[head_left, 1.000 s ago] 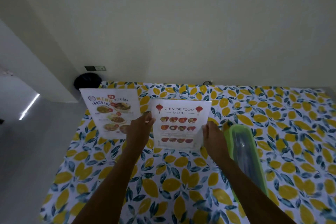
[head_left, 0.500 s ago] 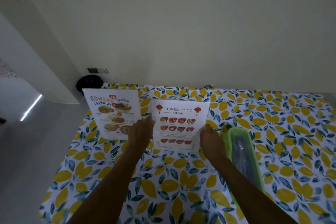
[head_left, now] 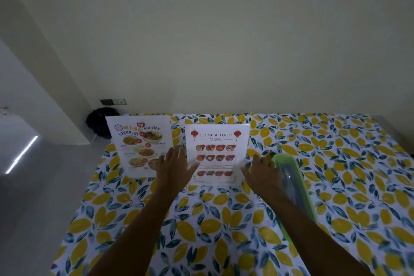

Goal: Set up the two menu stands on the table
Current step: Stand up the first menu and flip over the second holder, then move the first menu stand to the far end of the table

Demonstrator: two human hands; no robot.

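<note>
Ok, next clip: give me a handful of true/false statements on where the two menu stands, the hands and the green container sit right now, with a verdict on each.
1. Both menus stand upright on the lemon-print tablecloth. True.
2. The Chinese food menu stands to the left of the Thai menu. False: it stands to the right of it.
3. The left hand and right hand flank the Chinese food menu. True.
4. The green container lies left of the left hand. False: it lies on the right, beside the right hand.
5. The left hand holds the Thai menu in a full grip. False: its fingers are spread open, overlapping that menu's lower right corner in view, with the thumb toward the Chinese menu.
</note>
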